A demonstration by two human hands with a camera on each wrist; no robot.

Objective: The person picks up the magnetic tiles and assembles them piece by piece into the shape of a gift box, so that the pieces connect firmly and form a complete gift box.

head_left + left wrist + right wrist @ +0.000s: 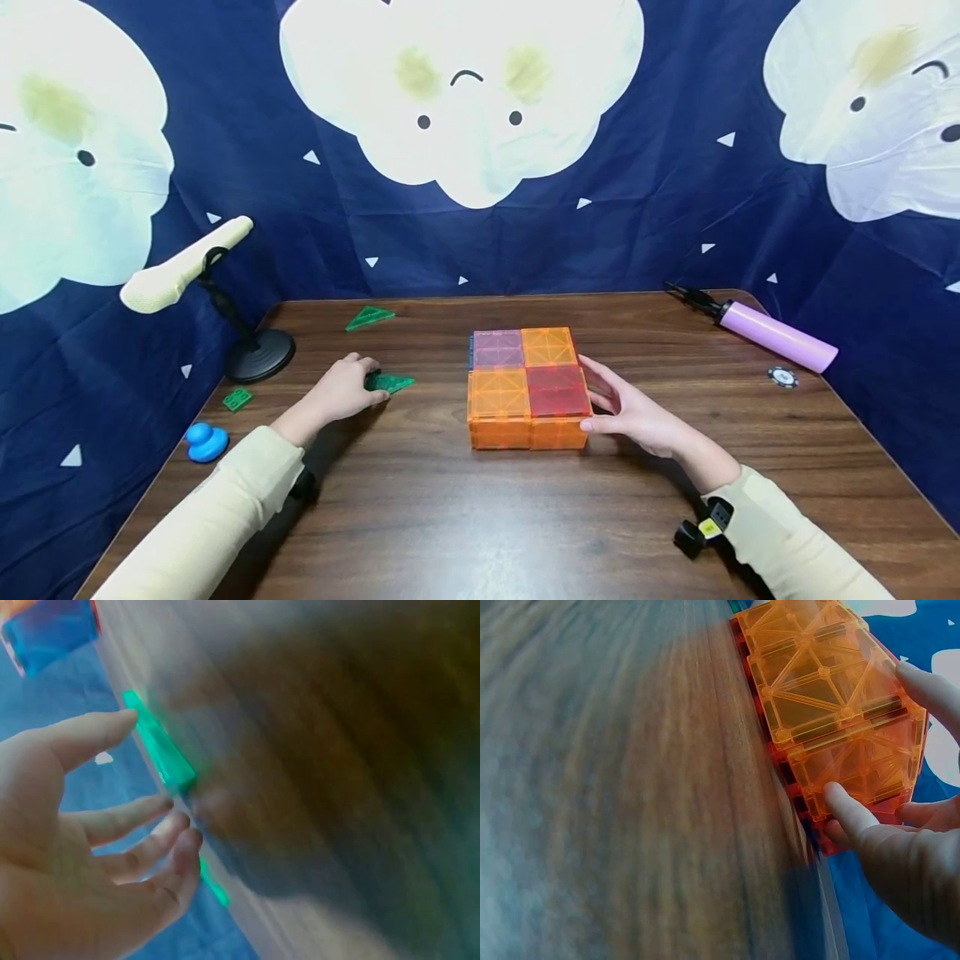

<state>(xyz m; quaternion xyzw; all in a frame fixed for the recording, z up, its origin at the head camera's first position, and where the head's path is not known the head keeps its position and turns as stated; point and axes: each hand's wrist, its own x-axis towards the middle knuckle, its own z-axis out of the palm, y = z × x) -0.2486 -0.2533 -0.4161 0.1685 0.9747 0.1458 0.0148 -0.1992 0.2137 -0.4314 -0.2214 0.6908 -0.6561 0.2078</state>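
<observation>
A box of translucent magnetic tiles stands mid-table, its top made of orange, purple and red squares. My right hand holds its right side. In the right wrist view the thumb presses the orange front face, and the other fingers reach round the side and far edge. To the left, my left hand pinches a green triangular tile low over the table. The left wrist view shows that green tile between thumb and index fingertips; whether it is one layer or more I cannot tell.
Another green triangle lies farther back. Along the left are a microphone-like cream object on a black stand, a small green block and a blue rounded object. A purple hand pump and a poker chip lie right.
</observation>
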